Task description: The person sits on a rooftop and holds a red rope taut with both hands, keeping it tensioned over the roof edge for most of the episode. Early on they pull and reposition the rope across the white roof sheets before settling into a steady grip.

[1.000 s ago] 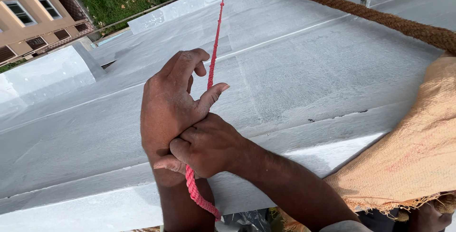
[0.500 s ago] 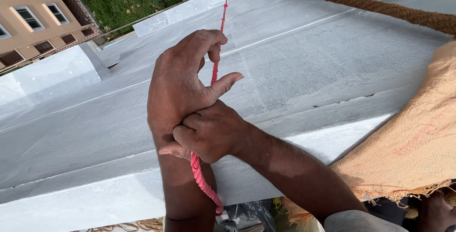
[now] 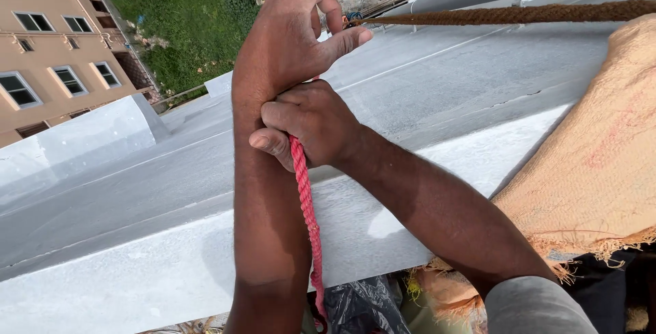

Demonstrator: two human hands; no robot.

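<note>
The right hand (image 3: 311, 125) lay against the left wrist, just below the left hand (image 3: 297, 33), with the rope (image 3: 306, 204) hanging down from its grip along the left forearm. Both arms reached over the ledge (image 3: 137, 265). A sack (image 3: 594, 163) lay on the ledge to the right. A thicker rope (image 3: 506, 14) stretched behind it. A building (image 3: 48, 47) stood far left.

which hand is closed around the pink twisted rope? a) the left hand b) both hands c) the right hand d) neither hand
c: the right hand is fisted on the pink twisted rope, which hangs down from under its fingers, while the left hand is raised with fingers loosely spread and no grip on it.
</note>
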